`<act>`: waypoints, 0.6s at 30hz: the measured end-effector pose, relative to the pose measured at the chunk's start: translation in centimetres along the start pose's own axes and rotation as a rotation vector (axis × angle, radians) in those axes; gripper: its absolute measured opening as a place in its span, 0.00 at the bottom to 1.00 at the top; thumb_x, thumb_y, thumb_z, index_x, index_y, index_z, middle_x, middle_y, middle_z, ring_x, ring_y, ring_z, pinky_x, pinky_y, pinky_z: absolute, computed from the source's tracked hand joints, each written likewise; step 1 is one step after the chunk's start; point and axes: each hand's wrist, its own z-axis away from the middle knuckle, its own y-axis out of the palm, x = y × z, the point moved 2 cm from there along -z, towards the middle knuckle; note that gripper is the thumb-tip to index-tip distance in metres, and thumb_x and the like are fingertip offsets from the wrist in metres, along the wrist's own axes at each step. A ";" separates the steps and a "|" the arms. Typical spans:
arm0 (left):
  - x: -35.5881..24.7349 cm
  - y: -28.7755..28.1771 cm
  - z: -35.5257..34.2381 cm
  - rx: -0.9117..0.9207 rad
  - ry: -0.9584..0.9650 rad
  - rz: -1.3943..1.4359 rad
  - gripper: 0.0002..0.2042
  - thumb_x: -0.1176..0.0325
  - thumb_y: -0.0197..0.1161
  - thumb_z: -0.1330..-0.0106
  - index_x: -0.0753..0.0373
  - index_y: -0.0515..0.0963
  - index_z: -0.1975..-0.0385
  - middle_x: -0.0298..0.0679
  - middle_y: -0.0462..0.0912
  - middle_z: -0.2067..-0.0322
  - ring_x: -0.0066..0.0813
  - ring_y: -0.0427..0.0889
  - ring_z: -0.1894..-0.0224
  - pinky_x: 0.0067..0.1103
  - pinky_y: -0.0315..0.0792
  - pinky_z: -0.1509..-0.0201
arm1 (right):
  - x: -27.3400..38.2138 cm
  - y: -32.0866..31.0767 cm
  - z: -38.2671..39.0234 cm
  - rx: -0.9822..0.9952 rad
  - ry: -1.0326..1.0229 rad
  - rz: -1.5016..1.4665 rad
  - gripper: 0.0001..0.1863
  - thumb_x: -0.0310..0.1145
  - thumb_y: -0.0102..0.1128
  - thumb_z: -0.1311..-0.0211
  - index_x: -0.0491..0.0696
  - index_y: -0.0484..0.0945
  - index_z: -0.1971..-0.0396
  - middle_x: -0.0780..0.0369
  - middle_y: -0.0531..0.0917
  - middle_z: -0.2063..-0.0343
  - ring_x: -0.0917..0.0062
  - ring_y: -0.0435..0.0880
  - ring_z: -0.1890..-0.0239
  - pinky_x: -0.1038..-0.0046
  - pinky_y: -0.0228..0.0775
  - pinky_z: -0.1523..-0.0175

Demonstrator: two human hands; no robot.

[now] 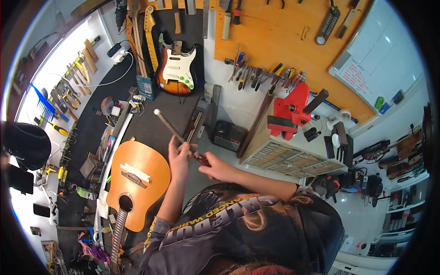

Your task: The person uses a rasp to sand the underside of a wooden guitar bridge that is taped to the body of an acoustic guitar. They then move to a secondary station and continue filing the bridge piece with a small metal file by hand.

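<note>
In front of my body I hold a long, thin dark rod [168,123] with a pale round tip at its far end and a dark reddish handle at its near end. My left hand [181,153] is closed round the middle of the rod. My right hand [216,167] is closed on the handle. The rod's exact kind does not show. Left of my left forearm lies an acoustic guitar [149,160] with a light wood top, neck toward me. White strips [145,173] lie on its top by the dark bridge [134,179].
The dark workbench [158,133] carries clutter along its left side. An electric guitar body [176,68] with a white pickguard stands at the back. A red device [293,110] sits on a cabinet [279,153] to the right, and a small amplifier [229,135] stands on the floor.
</note>
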 end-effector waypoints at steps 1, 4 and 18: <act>0.8 0.7 -0.1 0.026 -0.038 -0.016 0.32 0.67 0.61 0.17 0.66 0.54 0.20 0.43 0.89 0.56 0.14 0.77 0.68 0.18 0.74 0.59 | -0.3 -1.0 0.6 -0.108 -0.040 0.060 0.25 0.41 0.66 0.24 0.41 0.70 0.39 0.61 0.82 0.59 0.81 0.83 0.65 0.73 0.78 0.60; 2.3 2.5 0.2 0.181 -0.078 -0.069 0.25 0.64 0.61 0.17 0.64 0.67 0.25 0.38 0.88 0.52 0.15 0.78 0.62 0.21 0.76 0.51 | -1.7 -3.9 1.3 -0.211 -0.082 0.057 0.21 0.43 0.66 0.23 0.42 0.73 0.45 0.65 0.80 0.68 0.83 0.79 0.74 0.73 0.73 0.69; 17.3 0.0 2.6 0.174 -0.816 -0.077 0.12 0.58 0.62 0.22 0.61 0.78 0.58 0.41 0.86 0.63 0.34 0.86 0.61 0.29 0.79 0.60 | -15.9 -7.8 5.3 -0.043 0.154 -0.130 0.25 0.55 0.51 0.16 0.46 0.80 0.50 0.64 0.84 0.62 0.76 0.85 0.64 0.69 0.78 0.60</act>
